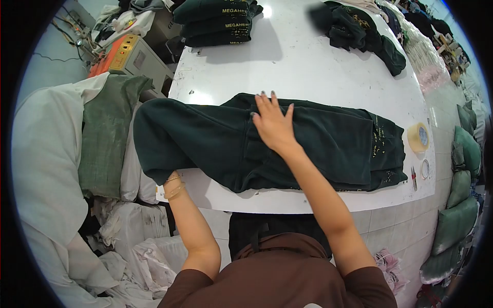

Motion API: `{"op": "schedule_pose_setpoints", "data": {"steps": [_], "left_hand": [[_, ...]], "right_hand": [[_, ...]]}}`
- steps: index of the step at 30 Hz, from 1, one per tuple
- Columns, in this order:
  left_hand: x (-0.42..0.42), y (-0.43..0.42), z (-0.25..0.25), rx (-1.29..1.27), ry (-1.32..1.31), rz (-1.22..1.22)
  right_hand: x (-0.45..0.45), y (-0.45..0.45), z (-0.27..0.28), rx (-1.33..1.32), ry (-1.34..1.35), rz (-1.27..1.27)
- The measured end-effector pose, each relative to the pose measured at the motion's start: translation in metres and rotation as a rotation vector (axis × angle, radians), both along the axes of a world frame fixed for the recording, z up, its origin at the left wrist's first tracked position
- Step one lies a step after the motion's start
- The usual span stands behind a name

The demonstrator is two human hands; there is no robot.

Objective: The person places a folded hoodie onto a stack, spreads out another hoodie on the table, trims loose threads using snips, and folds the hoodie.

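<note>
A dark green garment [318, 146] lies partly folded across the white table [226, 77], with small yellow print near its right end. My right hand [273, 122] rests flat on its middle, fingers spread. The garment's left part hangs bunched over the table's left edge. My left hand is hidden under that part; only the wrist with bracelets and the forearm show, so its fingers cannot be seen.
Folded dark green garments with yellow lettering [218, 23] are stacked at the back left. A crumpled dark garment [359, 31] lies at the back right. Tape rolls [418, 137] and a small red-handled tool [414, 178] sit by the right edge. Covered bundles [49, 154] stand left.
</note>
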State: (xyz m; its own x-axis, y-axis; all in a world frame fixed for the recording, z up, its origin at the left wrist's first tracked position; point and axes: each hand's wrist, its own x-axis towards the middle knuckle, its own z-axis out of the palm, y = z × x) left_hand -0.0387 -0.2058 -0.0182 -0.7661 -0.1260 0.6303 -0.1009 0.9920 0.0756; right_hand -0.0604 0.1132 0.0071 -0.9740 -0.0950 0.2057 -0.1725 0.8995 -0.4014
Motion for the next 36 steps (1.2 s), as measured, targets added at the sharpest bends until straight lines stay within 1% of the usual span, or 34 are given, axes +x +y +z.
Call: {"op": "schedule_pose_setpoints", "data": {"steps": [2,5,9,11,12,14,16,17,18,20,22,24,27,33,36], "left_hand": [[0.000,0.004,0.008,0.035,-0.029,0.000],[0.001,0.023,0.014,0.082,-0.064,-0.025],[0.001,0.059,0.020,0.139,-0.131,-0.106],[0.001,0.085,0.025,0.154,-0.152,-0.166],[0.003,0.102,0.029,0.166,-0.150,-0.216],[0.008,0.142,0.040,0.201,-0.151,-0.360],[0.018,0.193,0.052,0.248,-0.169,-0.573],[0.023,0.221,0.054,0.269,-0.189,-0.691],[0.028,0.250,0.056,0.279,-0.220,-0.806],[0.039,0.309,0.051,0.261,-0.276,-0.997],[0.048,0.358,0.040,0.194,-0.311,-1.089],[0.050,0.392,0.025,0.115,-0.328,-1.094],[0.047,0.418,0.010,0.058,-0.326,-1.056],[0.045,0.432,-0.002,0.046,-0.304,-1.026],[0.046,0.439,-0.005,0.051,-0.291,-1.028]], "right_hand": [[-0.007,-0.014,-0.018,0.015,-0.026,-0.028],[-0.005,-0.014,-0.008,0.021,-0.084,0.022],[0.000,-0.013,-0.020,0.005,0.001,0.039],[0.003,-0.019,-0.024,0.067,0.069,0.019],[0.005,-0.023,-0.026,0.117,0.111,0.007],[0.010,-0.034,-0.028,0.136,0.181,-0.019],[0.009,-0.043,-0.031,0.164,0.187,-0.019],[0.011,-0.039,-0.037,0.262,0.243,0.050],[0.015,-0.029,-0.041,0.301,0.260,0.087],[0.029,-0.012,-0.049,0.269,0.220,0.136],[0.045,-0.001,-0.052,0.183,0.148,0.153],[0.058,0.006,-0.052,0.100,0.073,0.155],[0.071,0.013,-0.051,0.003,-0.038,0.159],[0.087,0.010,-0.055,-0.139,-0.213,0.176],[0.105,0.011,-0.061,-0.263,-0.328,0.191]]}}
